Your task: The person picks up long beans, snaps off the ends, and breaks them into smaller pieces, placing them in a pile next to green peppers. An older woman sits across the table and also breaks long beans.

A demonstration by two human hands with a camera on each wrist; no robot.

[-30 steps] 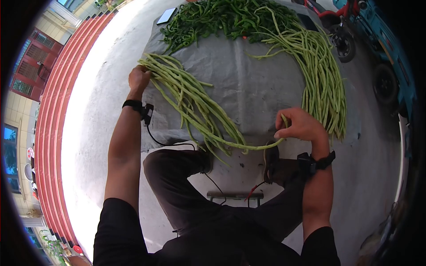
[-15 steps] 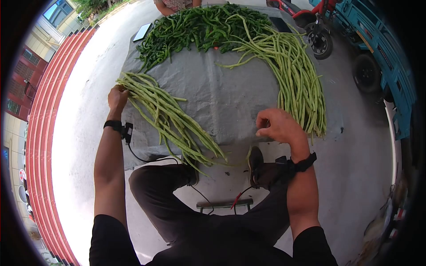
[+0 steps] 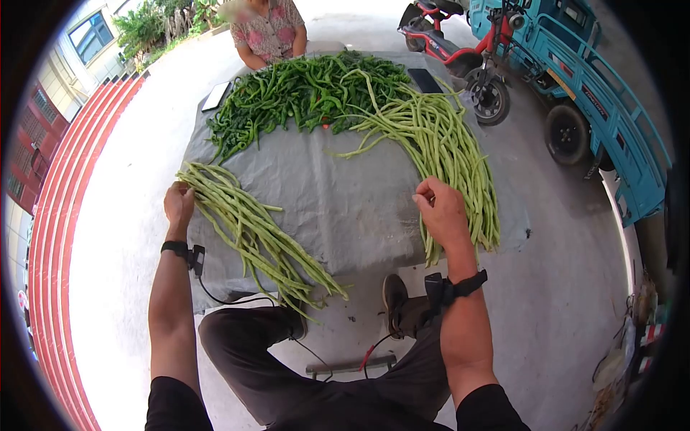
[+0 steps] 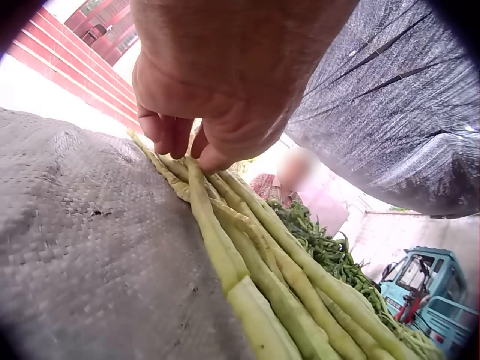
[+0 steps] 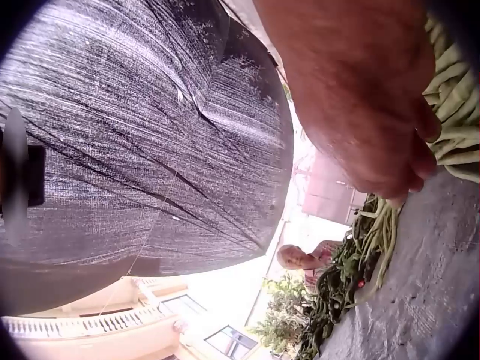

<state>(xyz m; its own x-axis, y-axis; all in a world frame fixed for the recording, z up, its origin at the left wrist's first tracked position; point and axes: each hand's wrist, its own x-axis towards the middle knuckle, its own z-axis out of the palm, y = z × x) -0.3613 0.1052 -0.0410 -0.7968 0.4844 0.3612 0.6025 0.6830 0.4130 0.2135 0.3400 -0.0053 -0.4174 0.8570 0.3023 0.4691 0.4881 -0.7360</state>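
Long green beans [image 3: 248, 223] lie in a loose bundle at the left of the grey sheet [image 3: 334, 194], their lower ends hanging past its near edge. My left hand [image 3: 179, 204] pinches bean ends at the bundle's upper left; the left wrist view shows thumb and fingertips on the pale beans [image 4: 247, 262]. Beside the larger pile of long beans [image 3: 453, 151] on the right is my right hand [image 3: 443, 212], its fingers curled. No bean shows in it, and in the right wrist view the back of the hand covers part of its fingers.
Green peppers [image 3: 309, 93] are heaped along the far side, between a white phone [image 3: 215, 96] and a dark one [image 3: 425, 80]. Behind them sits another person [image 3: 269, 32]. A red scooter [image 3: 460, 54] and a blue cargo tricycle [image 3: 582, 108] stand beyond the right side.
The long bean stretched between the bundle and my right hand has left that hand. The right hand has moved toward the right pile. My left hand stays at the bean ends; the head view has tilted up.
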